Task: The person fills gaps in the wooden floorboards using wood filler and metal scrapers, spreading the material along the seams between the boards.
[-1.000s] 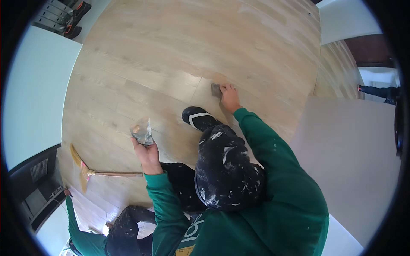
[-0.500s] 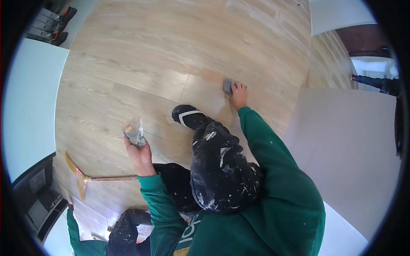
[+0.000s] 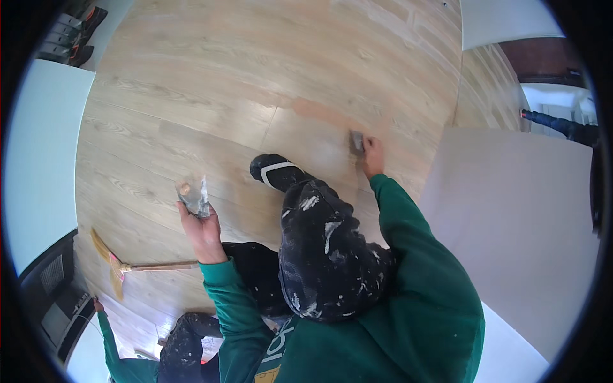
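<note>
My right hand (image 3: 373, 155) grips a small grey putty knife (image 3: 356, 140), its flat blade against the wood-plank floor (image 3: 211, 96). Beside the blade runs a damp-looking pinkish smear of filler (image 3: 313, 108). Palm up, my left hand (image 3: 203, 237) holds a flat, thin scraper plate (image 3: 195, 199) above the planks. A tan lump of filler (image 3: 185, 189) sits on that plate, and pale residue coats its edge. My black shoe (image 3: 271, 171) with a white band rests on the floor between the hands, below a paint-splashed dark knee (image 3: 332, 249).
A straw broom (image 3: 118, 268) lies at the left. At the lower left is a figure with a green sleeve (image 3: 110, 335), perhaps a reflection. Another dark-sleeved arm (image 3: 549, 121) shows far right. Pale walls (image 3: 511, 217) flank the floor; dark shoes (image 3: 89, 29) stand upper left.
My right hand has drawn the putty knife a little right and nearer to me. My left hand with the plate has shifted slightly left in view, as has most of the scene.
</note>
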